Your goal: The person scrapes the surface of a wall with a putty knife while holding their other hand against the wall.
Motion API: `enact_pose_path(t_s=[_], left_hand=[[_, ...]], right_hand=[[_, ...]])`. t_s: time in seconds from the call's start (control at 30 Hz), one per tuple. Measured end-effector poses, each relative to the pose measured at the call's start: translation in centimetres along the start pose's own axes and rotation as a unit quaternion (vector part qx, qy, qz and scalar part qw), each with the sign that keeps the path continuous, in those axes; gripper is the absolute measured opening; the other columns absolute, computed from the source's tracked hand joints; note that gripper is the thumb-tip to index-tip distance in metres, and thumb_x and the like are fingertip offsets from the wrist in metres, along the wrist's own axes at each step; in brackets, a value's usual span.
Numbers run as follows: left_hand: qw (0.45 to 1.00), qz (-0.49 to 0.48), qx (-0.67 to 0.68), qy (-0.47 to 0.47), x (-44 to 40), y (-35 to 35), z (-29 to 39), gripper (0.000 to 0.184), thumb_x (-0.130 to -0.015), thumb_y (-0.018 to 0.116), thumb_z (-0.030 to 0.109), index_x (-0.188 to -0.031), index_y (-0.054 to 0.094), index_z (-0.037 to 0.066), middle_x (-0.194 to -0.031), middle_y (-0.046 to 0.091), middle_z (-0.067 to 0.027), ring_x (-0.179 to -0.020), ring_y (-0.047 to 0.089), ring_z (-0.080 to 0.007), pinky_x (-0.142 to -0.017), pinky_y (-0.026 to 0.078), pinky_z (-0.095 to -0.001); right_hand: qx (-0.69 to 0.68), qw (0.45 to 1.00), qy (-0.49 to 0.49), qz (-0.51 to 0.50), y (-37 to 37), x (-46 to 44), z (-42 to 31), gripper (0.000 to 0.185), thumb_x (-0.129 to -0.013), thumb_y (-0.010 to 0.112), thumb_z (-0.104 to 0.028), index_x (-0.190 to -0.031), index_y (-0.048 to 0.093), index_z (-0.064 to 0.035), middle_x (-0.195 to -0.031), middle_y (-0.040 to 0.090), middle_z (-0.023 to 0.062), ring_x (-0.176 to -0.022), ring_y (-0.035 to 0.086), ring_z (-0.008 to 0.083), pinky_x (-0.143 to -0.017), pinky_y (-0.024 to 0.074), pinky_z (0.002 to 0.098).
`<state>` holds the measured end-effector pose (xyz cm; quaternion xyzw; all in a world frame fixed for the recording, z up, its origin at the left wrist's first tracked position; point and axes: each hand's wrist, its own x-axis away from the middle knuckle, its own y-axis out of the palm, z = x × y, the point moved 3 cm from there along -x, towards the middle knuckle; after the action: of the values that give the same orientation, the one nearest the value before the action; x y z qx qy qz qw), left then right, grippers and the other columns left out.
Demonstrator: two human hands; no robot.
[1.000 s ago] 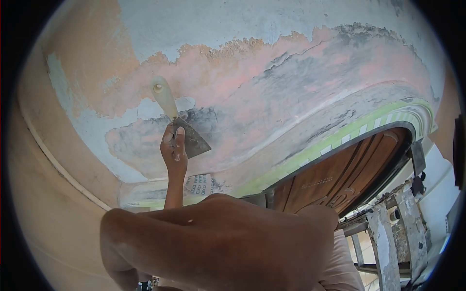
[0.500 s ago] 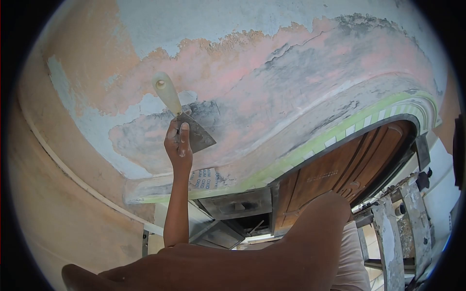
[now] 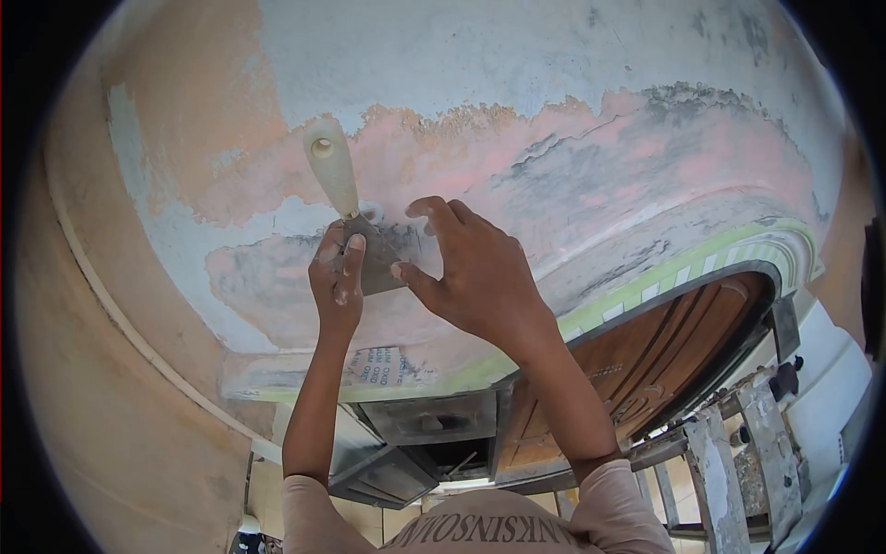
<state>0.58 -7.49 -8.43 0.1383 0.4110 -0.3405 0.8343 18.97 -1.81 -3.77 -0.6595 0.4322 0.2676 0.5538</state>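
Observation:
My left hand (image 3: 338, 282) grips a putty knife by its metal blade (image 3: 377, 254), thumb laid flat on the near face. The knife's cream plastic handle (image 3: 332, 171) points up and away, with a hanging hole near its end. To the right, my right hand (image 3: 480, 272) is raised with fingers curved and spread apart. Its thumb tip is at the blade's right edge; whether it touches I cannot tell. Behind both hands lies a wall (image 3: 517, 175) with patchy pink, grey and white plaster and flaking paint.
A sheet of printed paper marked "OXID" (image 3: 380, 367) rests on the ledge below the plaster. A green and white moulding (image 3: 683, 277) curves over a brown wooden door (image 3: 637, 355). At the lower right stands a worn ladder-like frame (image 3: 724, 480).
My right hand has come into view beside the blade. The camera view has shifted, and my shirt now shows at the bottom. My left hand keeps its hold on the putty knife.

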Motion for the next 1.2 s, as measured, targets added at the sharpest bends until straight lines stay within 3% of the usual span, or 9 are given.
enact_pose_path(t_s=[0.1,0.2,0.33,0.47,0.6,0.73,0.9,1.0,1.2], left_hand=[[0.996,-0.033,-0.025,0.081,-1.4,1.8,2.2,0.031,-0.092,0.057,0.026,-0.100,0.063,-0.002,-0.113,0.057,-0.0127,-0.097,0.057,-0.0218,-0.083,0.043,-0.0321],[0.986,-0.073,-0.032,0.149,-2.7,3.7,3.1,0.031,-0.092,0.057,0.027,-0.097,0.065,-0.003,-0.119,0.057,-0.0147,-0.108,0.052,-0.0263,-0.090,0.042,-0.0362],[0.968,-0.099,-0.064,0.222,-4.8,5.8,4.6,0.030,-0.092,0.057,0.027,-0.100,0.063,-0.001,-0.123,0.054,-0.0156,-0.118,0.045,-0.0300,-0.097,0.039,-0.0407],[0.955,-0.091,-0.024,0.280,-7.9,6.2,5.3,0.034,-0.091,0.057,0.022,-0.117,0.054,0.000,-0.128,0.051,-0.0163,-0.121,0.044,-0.0310,-0.104,0.034,-0.0420],[0.853,0.024,-0.334,0.401,-11.6,4.9,4.7,0.052,-0.085,0.059,0.028,-0.128,0.047,0.003,-0.134,0.047,-0.0146,-0.128,0.038,-0.0316,-0.109,0.029,-0.0480],[0.788,0.006,-0.467,0.401,-11.7,5.9,3.4,0.066,-0.081,0.062,0.047,-0.133,0.048,0.009,-0.144,0.039,-0.0108,-0.136,0.030,-0.0293,-0.115,0.021,-0.0510],[0.788,0.011,-0.471,0.395,-11.7,6.0,2.9,0.077,-0.078,0.061,0.060,-0.133,0.049,0.008,-0.146,0.037,-0.0113,-0.138,0.029,-0.0298,-0.114,0.020,-0.0516],[0.788,0.008,-0.470,0.397,-11.7,6.0,3.0,0.083,-0.076,0.060,0.066,-0.133,0.049,0.007,-0.146,0.037,-0.0125,-0.138,0.029,-0.0306,-0.114,0.020,-0.0515],[0.788,0.002,-0.470,0.398,-11.8,5.8,2.9,0.090,-0.072,0.058,0.072,-0.134,0.048,0.007,-0.146,0.038,-0.0129,-0.139,0.028,-0.0308,-0.115,0.018,-0.0515]], right_hand=[[-0.217,0.971,0.006,-0.102,2.6,-0.5,2.7,0.039,-0.083,0.068,-0.012,-0.116,0.050,-0.0026,-0.089,0.064,0.0142,-0.076,0.063,0.0236,-0.063,0.0509,0.0332],[-0.274,0.958,0.043,-0.067,3.5,-1.0,4.3,0.033,-0.084,0.064,0.000,-0.115,0.052,-0.0007,-0.093,0.065,0.0134,-0.079,0.063,0.0185,-0.069,0.0518,0.0302],[-0.270,0.962,-0.024,0.029,2.7,-2.5,5.8,0.037,-0.082,0.064,-0.001,-0.117,0.053,-0.0028,-0.080,0.066,0.0161,-0.070,0.064,0.0281,-0.060,0.0478,0.0307],[-0.201,0.978,-0.018,0.059,-0.6,-4.4,7.2,0.020,-0.085,0.063,-0.002,-0.105,0.061,0.0016,-0.082,0.068,0.0121,-0.073,0.061,0.0136,-0.061,0.0467,0.0266],[-0.211,0.960,-0.057,0.175,-2.7,-6.8,10.3,0.012,-0.090,0.063,-0.008,-0.097,0.061,0.0014,-0.079,0.065,0.0041,-0.069,0.054,0.0081,-0.061,0.0430,0.0215],[-0.184,0.953,-0.103,0.220,-3.5,-8.2,11.5,0.013,-0.091,0.062,-0.008,-0.099,0.057,0.0012,-0.078,0.063,0.0039,-0.067,0.052,0.0080,-0.060,0.0423,0.0221],[-0.066,0.954,-0.198,0.213,-3.0,-8.4,11.8,0.012,-0.091,0.061,-0.004,-0.099,0.056,0.0023,-0.079,0.065,0.0077,-0.067,0.056,0.0117,-0.061,0.0433,0.0223],[-0.113,0.957,-0.163,0.210,-3.4,-8.5,11.8,0.011,-0.089,0.062,-0.002,-0.097,0.057,0.0033,-0.078,0.065,0.0106,-0.063,0.058,0.0152,-0.058,0.0438,0.0229],[-0.090,0.953,-0.210,0.198,-2.7,-8.5,12.2,0.015,-0.086,0.064,0.000,-0.099,0.057,0.0034,-0.073,0.062,0.0075,-0.052,0.046,0.0090,-0.048,0.0336,0.0217]])
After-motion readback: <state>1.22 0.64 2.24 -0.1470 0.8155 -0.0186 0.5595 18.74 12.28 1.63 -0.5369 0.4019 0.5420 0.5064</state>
